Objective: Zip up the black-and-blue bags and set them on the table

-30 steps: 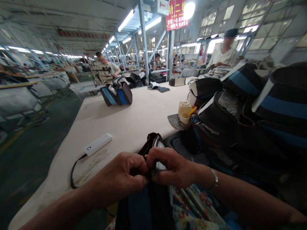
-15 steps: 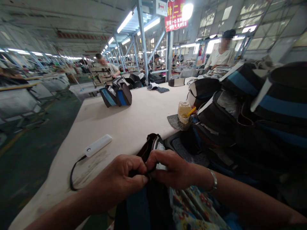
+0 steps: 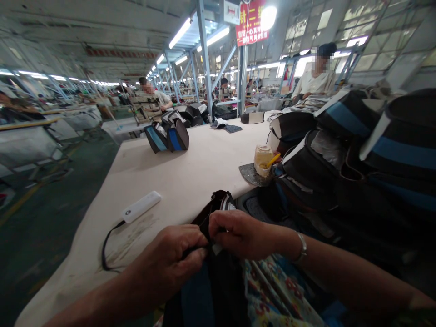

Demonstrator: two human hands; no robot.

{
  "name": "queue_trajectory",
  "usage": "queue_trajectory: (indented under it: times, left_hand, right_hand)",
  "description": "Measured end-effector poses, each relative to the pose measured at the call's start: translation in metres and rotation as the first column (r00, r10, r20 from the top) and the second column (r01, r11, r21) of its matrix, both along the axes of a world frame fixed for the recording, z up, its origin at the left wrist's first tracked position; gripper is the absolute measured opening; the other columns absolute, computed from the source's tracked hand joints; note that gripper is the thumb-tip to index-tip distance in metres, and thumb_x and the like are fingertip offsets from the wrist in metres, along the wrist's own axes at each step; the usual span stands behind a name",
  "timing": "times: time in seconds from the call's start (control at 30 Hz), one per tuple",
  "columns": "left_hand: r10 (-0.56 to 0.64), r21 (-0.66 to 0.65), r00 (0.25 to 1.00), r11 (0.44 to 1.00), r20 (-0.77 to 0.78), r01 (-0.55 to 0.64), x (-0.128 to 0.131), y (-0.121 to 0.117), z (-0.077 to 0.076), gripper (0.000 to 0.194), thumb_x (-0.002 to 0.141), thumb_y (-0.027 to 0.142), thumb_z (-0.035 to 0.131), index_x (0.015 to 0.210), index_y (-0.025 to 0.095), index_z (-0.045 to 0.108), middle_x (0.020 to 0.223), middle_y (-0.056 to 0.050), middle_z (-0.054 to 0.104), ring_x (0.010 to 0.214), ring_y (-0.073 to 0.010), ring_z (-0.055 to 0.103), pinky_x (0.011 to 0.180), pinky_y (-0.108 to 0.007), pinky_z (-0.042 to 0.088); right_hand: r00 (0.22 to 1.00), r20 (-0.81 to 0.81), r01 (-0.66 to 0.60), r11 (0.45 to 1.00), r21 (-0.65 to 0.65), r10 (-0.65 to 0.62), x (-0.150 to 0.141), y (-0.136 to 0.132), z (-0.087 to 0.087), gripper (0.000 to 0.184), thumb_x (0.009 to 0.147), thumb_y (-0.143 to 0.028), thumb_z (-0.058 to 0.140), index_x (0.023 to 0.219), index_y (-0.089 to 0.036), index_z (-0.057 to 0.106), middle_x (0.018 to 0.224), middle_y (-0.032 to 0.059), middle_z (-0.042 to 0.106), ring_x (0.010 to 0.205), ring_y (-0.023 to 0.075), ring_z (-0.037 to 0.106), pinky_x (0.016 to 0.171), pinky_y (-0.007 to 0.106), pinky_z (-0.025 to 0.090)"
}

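A black sewn fabric piece (image 3: 229, 286) with a blue stripe, like part of a bag, lies upright against my lap at the table's near edge. Its open upper end shows a dark lining and a pale strip. My left hand (image 3: 179, 254) is closed on the piece's edge, thumb against bent fingers. Close beside it, my right hand (image 3: 238, 234) pinches the same edge, with a small pale bit showing under its fingertips. The exact spot gripped is hidden by the fingers. Patterned floral cloth (image 3: 272, 290) covers my lap.
On the pale table (image 3: 204, 168) lies a white power bank (image 3: 142, 206) with a black cable. A glue pot (image 3: 263, 159) with a yellow handle stands on a dark pad. Similar pieces (image 3: 350, 118) are heaped at right; others (image 3: 166, 136) stand further back. Co-workers sit beyond.
My hands have drawn slightly apart at the fingertips, and the right has shifted a little upward. Both keep hold of the fabric piece. The view has shifted slightly.
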State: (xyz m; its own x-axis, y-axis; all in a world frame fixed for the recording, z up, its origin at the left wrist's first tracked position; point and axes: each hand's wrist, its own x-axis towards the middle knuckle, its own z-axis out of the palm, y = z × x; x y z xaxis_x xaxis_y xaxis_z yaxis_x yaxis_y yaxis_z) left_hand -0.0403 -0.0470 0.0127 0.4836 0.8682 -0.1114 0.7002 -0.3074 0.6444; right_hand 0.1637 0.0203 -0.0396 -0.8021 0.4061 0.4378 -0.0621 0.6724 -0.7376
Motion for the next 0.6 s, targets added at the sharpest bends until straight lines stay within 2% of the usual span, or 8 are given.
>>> queue_trajectory:
  times: [0.07, 0.17, 0.23, 0.27, 0.37, 0.43, 0.53, 0.6]
  left_hand:
    - [0.007, 0.086, 1.0, 0.996, -0.003, -0.006, -0.001, -0.002, -0.006, 0.021, 0.087, 0.017, 0.046, 0.067, 0.015, 0.049, 0.068, 0.001, 0.05, 0.064, -0.0109, 0.048, 0.059, -0.025, 0.031]
    - [0.05, 0.172, 0.999, 0.984, 0.012, -0.051, -0.001, -0.004, -0.013, 0.02, 0.085, 0.016, 0.047, 0.065, 0.015, 0.047, 0.064, 0.001, 0.049, 0.059, -0.0102, 0.046, 0.056, -0.024, 0.03]
    - [0.052, 0.215, 0.998, 0.975, 0.025, -0.056, -0.001, -0.005, -0.016, 0.018, 0.081, 0.014, 0.047, 0.063, 0.015, 0.046, 0.063, 0.001, 0.049, 0.057, -0.0097, 0.045, 0.054, -0.024, 0.03]
    - [0.047, 0.229, 0.999, 0.972, 0.026, -0.052, -0.001, -0.005, -0.016, 0.017, 0.08, 0.014, 0.047, 0.063, 0.015, 0.047, 0.063, 0.001, 0.049, 0.057, -0.0095, 0.045, 0.054, -0.023, 0.029]
    - [0.053, 0.257, 0.999, 0.965, 0.01, -0.054, -0.002, -0.004, -0.018, 0.018, 0.081, 0.013, 0.047, 0.063, 0.015, 0.049, 0.062, 0.001, 0.049, 0.056, -0.0094, 0.045, 0.054, -0.023, 0.03]
    - [0.064, 0.259, 0.998, 0.964, -0.007, -0.06, -0.002, -0.003, -0.02, 0.018, 0.081, 0.013, 0.047, 0.064, 0.015, 0.051, 0.062, 0.001, 0.049, 0.056, -0.0096, 0.046, 0.055, -0.024, 0.03]
    - [0.083, 0.241, 0.996, 0.968, -0.023, -0.075, -0.002, -0.003, -0.021, 0.016, 0.08, 0.014, 0.047, 0.067, 0.015, 0.055, 0.064, 0.001, 0.053, 0.059, -0.0106, 0.05, 0.056, -0.024, 0.031]
    - [0.097, 0.224, 0.995, 0.971, -0.032, -0.087, -0.003, -0.003, -0.02, 0.017, 0.083, 0.017, 0.048, 0.069, 0.015, 0.057, 0.066, 0.0, 0.056, 0.06, -0.0112, 0.051, 0.057, -0.025, 0.032]
  right_hand:
    - [0.997, 0.02, -0.075, 0.985, -0.153, 0.079, 0.001, 0.004, 0.005, 0.007, 0.09, -0.017, 0.046, 0.085, -0.014, 0.05, 0.078, 0.0013, 0.052, 0.068, 0.01, 0.045, 0.062, 0.022, 0.039]
    - [0.995, 0.027, -0.088, 0.977, -0.194, 0.095, -0.001, 0.004, 0.007, 0.019, 0.094, -0.031, 0.053, 0.088, -0.012, 0.054, 0.079, 0.0014, 0.053, 0.068, 0.0094, 0.045, 0.061, 0.021, 0.038]
    - [0.998, 0.008, -0.055, 0.987, -0.154, 0.057, -0.004, 0.003, 0.005, 0.029, 0.089, -0.039, 0.064, 0.088, -0.012, 0.054, 0.076, 0.0001, 0.053, 0.065, 0.0083, 0.044, 0.057, 0.02, 0.036]
    - [0.999, -0.002, -0.038, 0.99, -0.138, 0.038, -0.006, 0.002, 0.005, 0.03, 0.085, -0.038, 0.068, 0.086, -0.012, 0.053, 0.074, -0.0006, 0.052, 0.062, 0.0078, 0.042, 0.054, 0.019, 0.034]
    - [1.0, 0.015, 0.01, 0.993, -0.118, -0.009, -0.009, -0.001, 0.004, 0.014, 0.077, -0.02, 0.065, 0.082, -0.013, 0.054, 0.07, -0.0014, 0.054, 0.059, 0.0073, 0.043, 0.052, 0.018, 0.034]
    - [0.996, 0.054, 0.074, 0.994, -0.078, -0.07, -0.011, -0.002, 0.004, 0.008, 0.073, -0.014, 0.059, 0.08, -0.013, 0.055, 0.068, -0.0015, 0.056, 0.058, 0.0079, 0.045, 0.052, 0.018, 0.034]
    - [0.983, -0.013, 0.183, 0.98, 0.082, -0.182, -0.012, -0.007, 0.0, 0.01, 0.069, -0.013, 0.055, 0.078, -0.015, 0.054, 0.067, -0.0012, 0.056, 0.057, 0.009, 0.046, 0.052, 0.02, 0.033]
    - [0.971, -0.101, 0.233, 0.947, 0.222, -0.216, -0.013, -0.011, -0.005, 0.012, 0.069, -0.013, 0.052, 0.081, -0.016, 0.053, 0.07, 0.0003, 0.056, 0.059, 0.0105, 0.047, 0.053, 0.022, 0.032]
